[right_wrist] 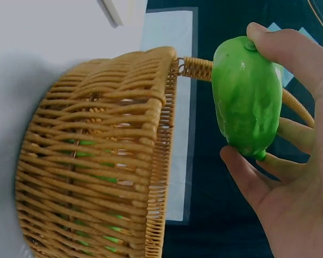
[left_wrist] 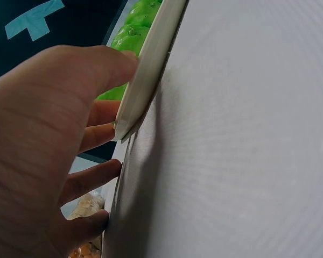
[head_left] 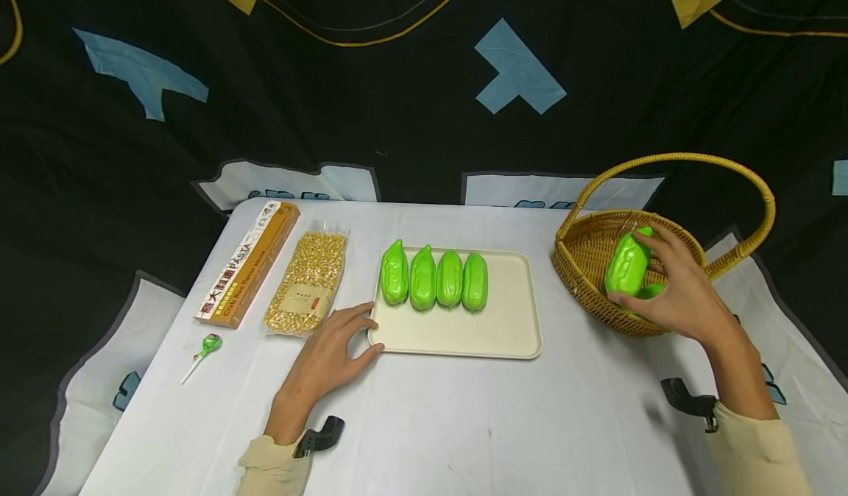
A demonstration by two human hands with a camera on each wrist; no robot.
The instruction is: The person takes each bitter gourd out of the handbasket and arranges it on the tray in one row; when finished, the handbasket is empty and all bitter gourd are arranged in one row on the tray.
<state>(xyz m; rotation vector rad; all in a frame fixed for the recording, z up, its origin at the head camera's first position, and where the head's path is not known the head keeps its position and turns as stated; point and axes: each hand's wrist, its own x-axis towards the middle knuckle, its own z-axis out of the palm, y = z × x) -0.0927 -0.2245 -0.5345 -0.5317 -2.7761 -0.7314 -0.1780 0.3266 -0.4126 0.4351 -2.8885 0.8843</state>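
Observation:
My right hand (head_left: 685, 286) pinches a glossy, lumpy green fruit (head_left: 628, 262) by its two ends, thumb at one end and fingers at the other. In the head view the fruit overlaps the mouth of a wicker basket (head_left: 576, 282); the right wrist view shows it beyond the rim. More green shows inside the basket, through the weave. With fingers spread and fairly straight, my left hand (head_left: 327, 356) touches the near left corner of a cream tray (head_left: 510, 305). Several similar green fruits (head_left: 449, 279) lie side by side on the tray's left half.
Left of the tray lies a clear bag of yellow corn kernels (head_left: 311, 260), beside a pasta box (head_left: 248, 260). A green-wrapped lollipop (head_left: 210, 344) sits in front of the box. The basket's tall handle (head_left: 689, 157) arches over its mouth.

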